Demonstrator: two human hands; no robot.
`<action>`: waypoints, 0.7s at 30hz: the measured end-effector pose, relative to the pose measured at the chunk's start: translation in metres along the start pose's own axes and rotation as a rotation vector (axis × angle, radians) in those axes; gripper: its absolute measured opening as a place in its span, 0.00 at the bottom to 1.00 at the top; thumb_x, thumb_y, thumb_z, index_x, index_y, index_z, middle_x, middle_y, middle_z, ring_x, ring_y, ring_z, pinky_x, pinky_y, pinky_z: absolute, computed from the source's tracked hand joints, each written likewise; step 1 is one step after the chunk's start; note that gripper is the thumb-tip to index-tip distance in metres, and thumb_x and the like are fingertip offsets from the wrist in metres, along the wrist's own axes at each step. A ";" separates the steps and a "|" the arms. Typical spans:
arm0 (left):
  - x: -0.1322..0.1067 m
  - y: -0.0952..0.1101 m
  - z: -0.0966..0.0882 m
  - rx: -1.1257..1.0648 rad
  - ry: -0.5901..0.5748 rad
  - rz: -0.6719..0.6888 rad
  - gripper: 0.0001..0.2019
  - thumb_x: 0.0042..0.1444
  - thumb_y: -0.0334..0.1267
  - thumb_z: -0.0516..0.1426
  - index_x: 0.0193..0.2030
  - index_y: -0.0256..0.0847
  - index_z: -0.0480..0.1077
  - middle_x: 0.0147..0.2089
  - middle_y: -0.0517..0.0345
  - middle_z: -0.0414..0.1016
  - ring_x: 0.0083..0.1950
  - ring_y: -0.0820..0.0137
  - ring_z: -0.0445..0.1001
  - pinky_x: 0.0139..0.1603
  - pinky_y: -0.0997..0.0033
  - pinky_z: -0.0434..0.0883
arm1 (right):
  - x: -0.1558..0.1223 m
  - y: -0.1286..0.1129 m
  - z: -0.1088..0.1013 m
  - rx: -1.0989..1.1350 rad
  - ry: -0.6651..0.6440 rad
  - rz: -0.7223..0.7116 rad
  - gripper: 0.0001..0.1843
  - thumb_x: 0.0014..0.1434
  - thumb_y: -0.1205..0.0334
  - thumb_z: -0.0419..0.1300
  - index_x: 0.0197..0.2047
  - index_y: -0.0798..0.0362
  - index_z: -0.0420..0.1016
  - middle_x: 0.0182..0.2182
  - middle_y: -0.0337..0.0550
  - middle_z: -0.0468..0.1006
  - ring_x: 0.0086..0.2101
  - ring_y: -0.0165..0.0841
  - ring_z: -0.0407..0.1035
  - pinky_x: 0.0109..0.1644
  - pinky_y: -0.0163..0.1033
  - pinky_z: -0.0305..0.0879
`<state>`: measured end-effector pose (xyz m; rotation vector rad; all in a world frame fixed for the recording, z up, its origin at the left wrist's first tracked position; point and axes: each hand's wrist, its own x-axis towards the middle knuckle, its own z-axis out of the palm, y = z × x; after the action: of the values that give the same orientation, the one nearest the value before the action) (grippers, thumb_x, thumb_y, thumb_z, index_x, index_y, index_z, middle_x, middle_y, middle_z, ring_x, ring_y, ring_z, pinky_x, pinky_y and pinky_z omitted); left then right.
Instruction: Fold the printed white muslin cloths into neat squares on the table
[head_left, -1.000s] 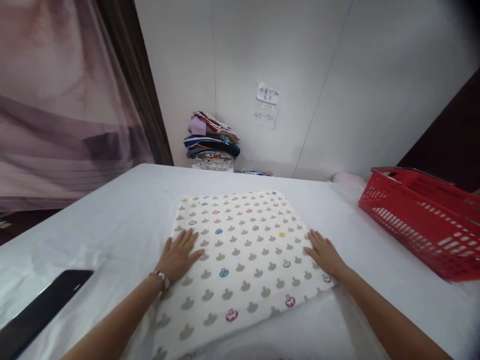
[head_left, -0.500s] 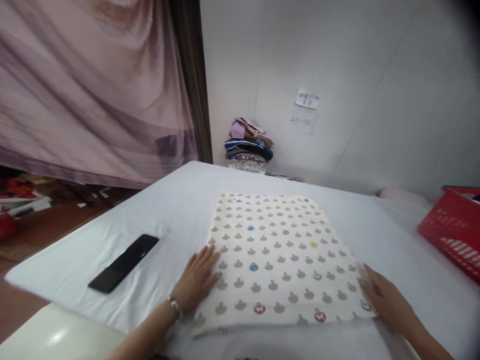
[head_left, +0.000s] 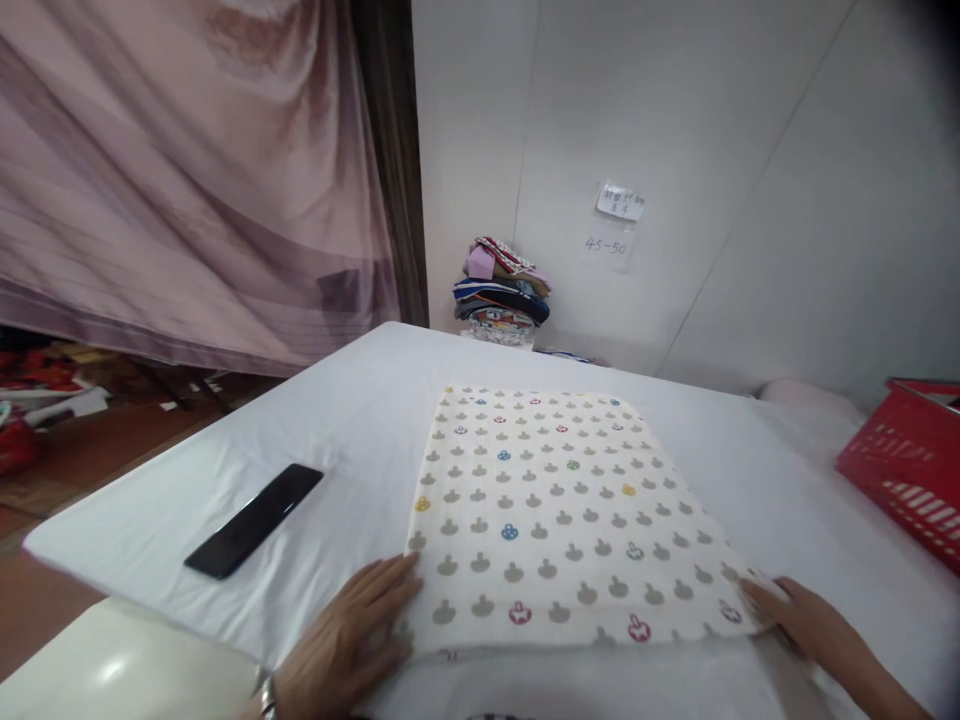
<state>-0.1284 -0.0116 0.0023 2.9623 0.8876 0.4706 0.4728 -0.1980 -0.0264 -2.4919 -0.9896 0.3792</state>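
Note:
A folded white cloth [head_left: 540, 560] printed with grey and a few coloured mushroom shapes lies flat on the white-covered table [head_left: 360, 400]. My left hand [head_left: 345, 630], with a silver bracelet at the wrist, rests at the cloth's near left edge. Its fingers are stretched out and the tips touch the fabric. At the near right corner, my right hand [head_left: 799, 610] touches the cloth's side edge with fingers extended, and the edge there is slightly rumpled. The undersides of the right fingers are hidden.
A black phone [head_left: 255, 520] lies left of the cloth. On the right stands a red plastic basket [head_left: 900, 460]. Folded fabrics [head_left: 502, 290] are stacked by the wall at the back, below paper notes [head_left: 619, 225]. A pink curtain [head_left: 187, 180] hangs at the left.
Both hands have slid towards me along the cloth's side edges, the left one further. A yellow mushroom print on the left edge is now uncovered. The view has shifted slightly.

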 end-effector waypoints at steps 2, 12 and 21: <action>-0.002 -0.002 -0.003 -0.011 -0.014 0.005 0.27 0.55 0.42 0.53 0.62 0.52 0.54 0.63 0.57 0.58 0.58 0.64 0.64 0.55 0.64 0.68 | -0.009 -0.010 -0.005 0.130 -0.108 0.117 0.22 0.41 0.39 0.57 0.28 0.50 0.71 0.24 0.47 0.77 0.31 0.47 0.73 0.37 0.50 0.70; 0.006 -0.004 0.002 -0.012 0.036 0.033 0.26 0.54 0.31 0.49 0.60 0.53 0.58 0.62 0.58 0.60 0.56 0.65 0.67 0.51 0.67 0.70 | -0.050 -0.050 -0.015 0.899 -0.225 0.339 0.51 0.43 0.51 0.67 0.64 0.45 0.44 0.35 0.40 0.79 0.33 0.38 0.74 0.40 0.44 0.73; 0.002 -0.012 0.008 0.002 0.045 0.061 0.24 0.55 0.31 0.49 0.58 0.55 0.61 0.61 0.59 0.62 0.55 0.67 0.68 0.51 0.71 0.70 | -0.058 -0.046 -0.012 0.986 -0.151 0.220 0.44 0.44 0.55 0.66 0.63 0.46 0.53 0.34 0.37 0.78 0.29 0.33 0.72 0.34 0.36 0.72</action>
<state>-0.1314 0.0003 -0.0062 2.9994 0.8031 0.5402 0.4097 -0.2126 0.0118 -1.6663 -0.3936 0.8799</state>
